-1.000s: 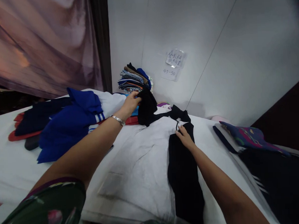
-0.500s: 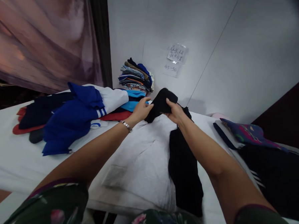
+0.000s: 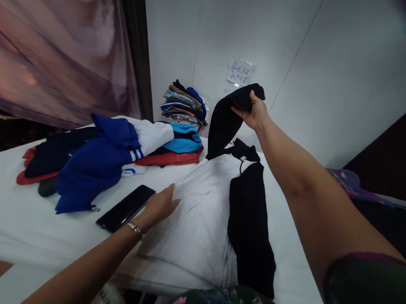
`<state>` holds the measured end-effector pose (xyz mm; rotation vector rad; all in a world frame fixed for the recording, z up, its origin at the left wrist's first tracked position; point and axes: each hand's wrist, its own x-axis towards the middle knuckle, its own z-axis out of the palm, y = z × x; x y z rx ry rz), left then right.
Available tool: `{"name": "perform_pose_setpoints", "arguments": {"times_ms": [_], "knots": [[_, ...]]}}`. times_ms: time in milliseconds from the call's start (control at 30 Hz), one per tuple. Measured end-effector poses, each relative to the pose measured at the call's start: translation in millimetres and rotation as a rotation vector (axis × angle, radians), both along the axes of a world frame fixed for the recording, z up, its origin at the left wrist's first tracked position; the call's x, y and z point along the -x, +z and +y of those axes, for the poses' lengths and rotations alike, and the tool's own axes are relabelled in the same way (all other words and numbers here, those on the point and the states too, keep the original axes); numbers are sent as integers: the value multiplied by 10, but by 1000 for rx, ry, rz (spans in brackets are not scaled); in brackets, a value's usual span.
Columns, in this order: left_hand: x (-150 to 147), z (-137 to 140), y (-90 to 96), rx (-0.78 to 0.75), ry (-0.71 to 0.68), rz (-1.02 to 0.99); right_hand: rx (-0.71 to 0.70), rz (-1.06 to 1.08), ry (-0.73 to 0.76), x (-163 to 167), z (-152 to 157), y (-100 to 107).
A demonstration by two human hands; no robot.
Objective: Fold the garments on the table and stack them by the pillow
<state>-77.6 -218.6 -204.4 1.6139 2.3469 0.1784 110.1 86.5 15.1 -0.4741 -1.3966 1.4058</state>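
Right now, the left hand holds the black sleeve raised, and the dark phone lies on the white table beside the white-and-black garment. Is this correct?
Not fully: the right hand, not the left, holds the black sleeve raised, as the head view shows. The dark phone does lie on the white table beside the white-and-black garment.

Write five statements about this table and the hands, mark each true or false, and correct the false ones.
1. The right hand holds up a black sleeve. True.
2. The left hand is near the phone. True.
3. The left hand grips that raised sleeve too. False: the left hand is apart from it.
4. The blue garment lies left of the shirt. True.
5. The phone lies on the blue garment. False: it lies on the white table.
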Motion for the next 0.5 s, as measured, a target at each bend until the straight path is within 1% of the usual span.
{"name": "perform_pose_setpoints", "arguments": {"times_ms": [67, 200, 300, 400, 467, 500], "knots": [[17, -42, 8, 48, -11, 14, -6, -13, -23, -51, 38, 18], [109, -134, -9, 84, -80, 43, -17, -25, -72, -199, 96, 49], [89, -190, 98, 93, -129, -18, -23, -33, -109, -400, 146, 91], [-123, -180, 326, 39, -248, -230, -18, -30, -175, -667, 175, 151], [-370, -121, 460, 8, -343, -358, 9, -1, -222, -858, 166, 187], [-514, -78, 497, -1, -394, -404, 29, 20, -244, -953, 152, 199]]}}
